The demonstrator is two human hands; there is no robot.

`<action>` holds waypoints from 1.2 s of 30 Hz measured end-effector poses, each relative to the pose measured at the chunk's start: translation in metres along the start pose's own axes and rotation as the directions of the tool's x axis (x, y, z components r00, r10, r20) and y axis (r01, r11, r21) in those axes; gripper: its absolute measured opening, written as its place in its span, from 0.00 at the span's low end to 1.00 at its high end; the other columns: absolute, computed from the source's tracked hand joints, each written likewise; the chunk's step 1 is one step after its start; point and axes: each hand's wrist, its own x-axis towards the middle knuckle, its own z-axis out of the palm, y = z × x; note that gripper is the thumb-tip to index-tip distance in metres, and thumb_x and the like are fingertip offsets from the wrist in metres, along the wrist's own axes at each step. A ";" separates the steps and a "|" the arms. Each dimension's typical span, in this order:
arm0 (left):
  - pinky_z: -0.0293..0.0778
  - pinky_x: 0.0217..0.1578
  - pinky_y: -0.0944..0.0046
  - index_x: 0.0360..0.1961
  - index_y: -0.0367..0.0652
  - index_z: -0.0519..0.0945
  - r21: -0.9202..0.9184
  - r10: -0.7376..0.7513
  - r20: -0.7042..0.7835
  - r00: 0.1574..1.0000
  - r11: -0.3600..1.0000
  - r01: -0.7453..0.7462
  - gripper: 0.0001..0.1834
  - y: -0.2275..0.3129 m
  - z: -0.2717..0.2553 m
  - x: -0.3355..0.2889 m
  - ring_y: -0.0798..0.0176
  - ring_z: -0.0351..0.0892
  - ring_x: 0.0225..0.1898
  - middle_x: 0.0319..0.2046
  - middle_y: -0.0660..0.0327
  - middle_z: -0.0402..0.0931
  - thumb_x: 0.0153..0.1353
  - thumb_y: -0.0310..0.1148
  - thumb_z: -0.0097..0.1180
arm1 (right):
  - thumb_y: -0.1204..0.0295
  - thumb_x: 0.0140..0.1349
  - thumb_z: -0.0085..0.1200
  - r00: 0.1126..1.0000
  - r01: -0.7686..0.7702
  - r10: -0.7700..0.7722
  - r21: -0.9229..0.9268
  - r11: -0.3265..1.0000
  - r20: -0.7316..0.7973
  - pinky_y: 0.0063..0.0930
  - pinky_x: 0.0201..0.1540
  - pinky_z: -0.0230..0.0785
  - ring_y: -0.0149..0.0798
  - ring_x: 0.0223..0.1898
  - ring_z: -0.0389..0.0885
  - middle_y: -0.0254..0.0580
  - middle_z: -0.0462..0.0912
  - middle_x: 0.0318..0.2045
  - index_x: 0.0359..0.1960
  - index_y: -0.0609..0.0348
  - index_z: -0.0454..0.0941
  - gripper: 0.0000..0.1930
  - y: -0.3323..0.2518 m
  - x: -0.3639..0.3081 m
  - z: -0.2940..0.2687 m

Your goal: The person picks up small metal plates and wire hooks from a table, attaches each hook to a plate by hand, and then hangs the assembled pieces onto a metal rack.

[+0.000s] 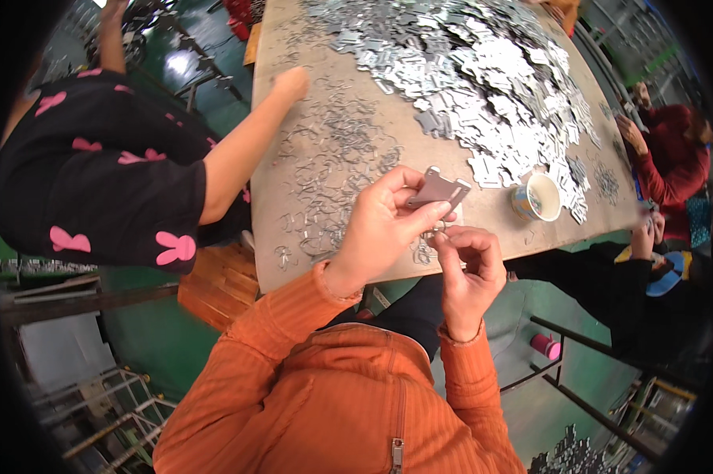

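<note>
Over the table's near edge, my left hand (pixel 382 223) grips a flat grey metal plate (pixel 438 192) with notched ends and a slot, thumb on top. Close below the plate, my right hand (pixel 472 272) is closed in a pinch, thumb against fingers. Something tiny and shiny shows at its fingertips, too small to make out. Thin bent wire pieces (pixel 317 213) lie scattered over the table (pixel 404 126) to the left of my hands and beneath them.
A large heap of similar metal plates (pixel 483 87) covers the far and right side. A paper cup (pixel 537 197) stands right of my hands. At left, a co-worker's arm (pixel 246 154) reaches over the wires; more people sit right. A wooden stool (pixel 218 286) stands at left.
</note>
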 end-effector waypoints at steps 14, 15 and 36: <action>0.76 0.37 0.72 0.40 0.35 0.71 0.036 0.211 -0.200 0.957 0.977 -0.208 0.09 0.006 -0.038 -0.028 0.72 0.78 0.39 0.36 0.60 0.78 0.60 0.18 0.56 | 0.90 0.49 0.59 0.963 0.253 -0.219 -0.250 0.935 0.154 0.25 0.37 0.73 0.36 0.30 0.80 0.45 0.81 0.28 0.26 0.63 0.71 0.10 0.004 -0.003 0.046; 0.76 0.37 0.72 0.40 0.35 0.71 0.035 0.213 -0.212 0.954 0.977 -0.211 0.09 0.006 -0.040 -0.029 0.72 0.78 0.39 0.36 0.60 0.78 0.60 0.18 0.56 | 0.90 0.49 0.59 0.964 0.250 -0.218 -0.246 0.936 0.152 0.25 0.37 0.72 0.37 0.30 0.80 0.45 0.81 0.28 0.26 0.63 0.71 0.11 0.005 -0.003 0.049; 0.66 0.54 0.51 0.38 0.41 0.80 0.580 0.603 -0.053 0.796 0.667 -0.467 0.11 0.026 -0.068 -0.072 0.59 0.80 0.44 0.36 0.62 0.84 0.52 0.22 0.62 | 0.77 0.59 0.57 0.737 0.243 0.031 -0.307 0.920 0.676 0.26 0.33 0.72 0.36 0.29 0.81 0.43 0.82 0.29 0.35 0.63 0.79 0.04 0.119 0.103 0.128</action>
